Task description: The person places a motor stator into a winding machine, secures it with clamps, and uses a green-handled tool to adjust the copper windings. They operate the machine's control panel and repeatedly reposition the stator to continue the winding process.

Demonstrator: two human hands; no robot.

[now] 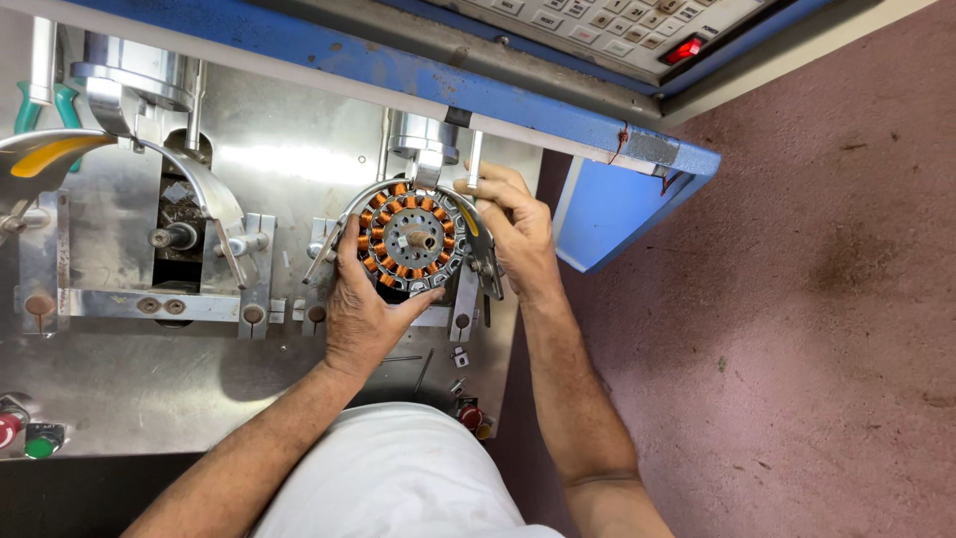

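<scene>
A round motor stator with copper-wound teeth sits on the spindle of a metal winding machine. My left hand grips its lower left rim, thumb under the bottom edge. My right hand rests on the stator's right side, fingers pinching a thin upright metal rod above it. A curved metal guide arm with a yellow strip arcs around the stator, partly hidden by my right hand.
A second winding station with an empty spindle stands to the left. Red and green buttons sit at the lower left, another red button near my body. A blue control panel overhangs above. Reddish floor lies to the right.
</scene>
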